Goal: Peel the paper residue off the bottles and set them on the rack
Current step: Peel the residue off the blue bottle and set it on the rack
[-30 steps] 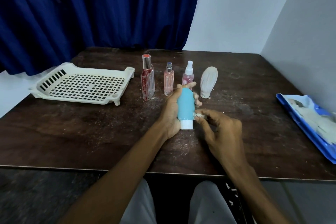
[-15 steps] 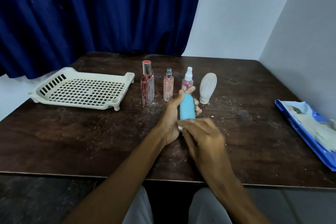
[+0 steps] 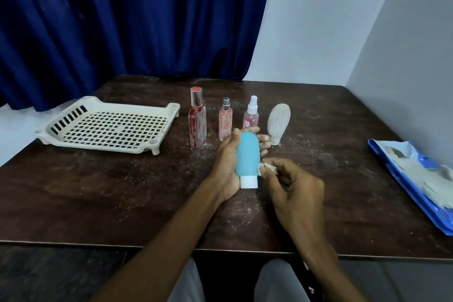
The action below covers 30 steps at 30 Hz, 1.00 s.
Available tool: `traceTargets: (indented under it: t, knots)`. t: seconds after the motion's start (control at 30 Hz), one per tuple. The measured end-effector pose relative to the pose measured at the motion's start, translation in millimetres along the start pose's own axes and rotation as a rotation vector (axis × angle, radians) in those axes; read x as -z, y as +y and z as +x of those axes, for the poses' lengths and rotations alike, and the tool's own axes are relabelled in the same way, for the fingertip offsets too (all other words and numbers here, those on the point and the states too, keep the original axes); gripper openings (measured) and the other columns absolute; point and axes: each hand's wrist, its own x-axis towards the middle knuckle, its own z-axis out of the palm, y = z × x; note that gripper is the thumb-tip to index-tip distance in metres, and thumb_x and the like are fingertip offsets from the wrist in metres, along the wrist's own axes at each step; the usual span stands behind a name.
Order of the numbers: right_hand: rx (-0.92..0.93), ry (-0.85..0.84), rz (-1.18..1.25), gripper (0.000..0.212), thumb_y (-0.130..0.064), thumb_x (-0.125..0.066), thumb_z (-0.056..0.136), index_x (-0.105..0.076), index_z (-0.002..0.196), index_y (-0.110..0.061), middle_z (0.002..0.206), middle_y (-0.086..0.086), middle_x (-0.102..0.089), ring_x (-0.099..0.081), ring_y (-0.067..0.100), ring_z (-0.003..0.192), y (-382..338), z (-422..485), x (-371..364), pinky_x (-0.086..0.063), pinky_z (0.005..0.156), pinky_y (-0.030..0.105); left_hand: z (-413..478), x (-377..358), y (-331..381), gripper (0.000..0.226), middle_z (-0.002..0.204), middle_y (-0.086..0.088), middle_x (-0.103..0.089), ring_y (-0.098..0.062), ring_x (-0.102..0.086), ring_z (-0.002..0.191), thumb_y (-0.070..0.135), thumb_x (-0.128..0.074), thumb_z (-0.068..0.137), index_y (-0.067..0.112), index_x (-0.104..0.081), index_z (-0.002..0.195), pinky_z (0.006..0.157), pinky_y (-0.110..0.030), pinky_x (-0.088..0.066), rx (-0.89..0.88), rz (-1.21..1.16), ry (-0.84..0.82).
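My left hand [image 3: 226, 165] grips a light blue bottle [image 3: 247, 157] with its white cap [image 3: 248, 182] pointing toward me, held just above the table. My right hand [image 3: 294, 186] pinches a small wad of white paper residue [image 3: 268, 168] at the bottle's right side. Behind stand a tall red bottle [image 3: 196, 121], a small pink bottle [image 3: 225, 120], a pink spray bottle [image 3: 251, 115] and a bottle wrapped in white paper [image 3: 278, 122]. The cream plastic rack [image 3: 107, 125] sits at the left with nothing on it.
A blue pack holding white paper [image 3: 421, 176] lies at the table's right edge. White crumbs are scattered over the dark wooden table [image 3: 122, 191]. A blue curtain hangs behind, and a white wall runs close along the right side.
My right hand has slid from over the bottle's cap end to its right side, now pinching a paper wad. The blue bottle's cap shows again.
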Motion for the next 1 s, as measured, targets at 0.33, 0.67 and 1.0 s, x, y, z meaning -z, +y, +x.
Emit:
traceTargets:
  t: [0.33,0.67,1.0]
  knots:
    - [-0.032,0.046,0.12,0.012,-0.015,-0.071,0.091,-0.076,0.102,-0.017,0.094,-0.018,-0.074,-0.069,-0.005,0.082,-12.8,20.8,-6.6,-0.054,0.075,0.014,-1.0,-0.3,2.6,0.033,0.102,-0.017,-0.074,-0.025,-0.073,0.084,0.03,-0.032,0.107,0.009,-0.056,0.101,0.074,-0.035,-0.06,0.059,-0.095,0.021]
    - [0.013,0.109,0.097,0.01,-0.014,-0.071,0.09,-0.075,0.1,-0.016,0.09,-0.013,-0.073,-0.07,-0.001,0.079,-14.5,24.7,-6.9,-0.054,0.072,0.015,-1.0,-1.8,-3.0,0.023,0.082,-0.007,-0.068,-0.015,-0.064,0.067,0.022,-0.045,0.104,0.012,-0.062,0.092,0.061,-0.026,-0.054,0.073,0.116,0.117]
    - [-0.031,0.034,0.155,0.011,-0.018,-0.073,0.09,-0.076,0.1,-0.022,0.092,-0.019,-0.074,-0.07,-0.002,0.082,-23.1,10.6,-6.1,-0.056,0.073,0.02,-0.7,-0.3,2.7,0.025,0.101,-0.017,-0.072,-0.024,-0.072,0.082,0.019,-0.037,0.106,0.006,-0.056,0.097,0.081,-0.038,-0.058,0.082,-0.09,0.063]
